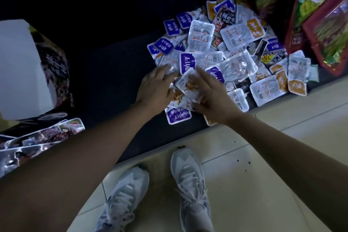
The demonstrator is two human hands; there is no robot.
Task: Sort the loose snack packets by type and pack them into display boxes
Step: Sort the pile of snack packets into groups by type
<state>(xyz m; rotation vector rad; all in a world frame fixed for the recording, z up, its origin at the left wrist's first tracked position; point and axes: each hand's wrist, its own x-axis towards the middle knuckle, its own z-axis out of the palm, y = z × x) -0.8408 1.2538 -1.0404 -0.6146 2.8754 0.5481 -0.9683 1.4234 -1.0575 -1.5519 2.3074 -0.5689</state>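
**A:** Where are the packets?

**B:** The heap of snack packets [226, 47] lies on a dark mat [113, 73], purple and orange labels mixed. At its near edge, the left hand [156, 86] and right hand [209, 96] press a small orange-print stack [185, 85] between them, with fingers spread and almost straight.

**A:** And around it?

**B:** A display box [24, 69] stands well to the left, and large red bags [310, 24] are just right of the heap. Nearer are pale floor tiles [263, 156] and white shoes [188, 184], and the room is dim
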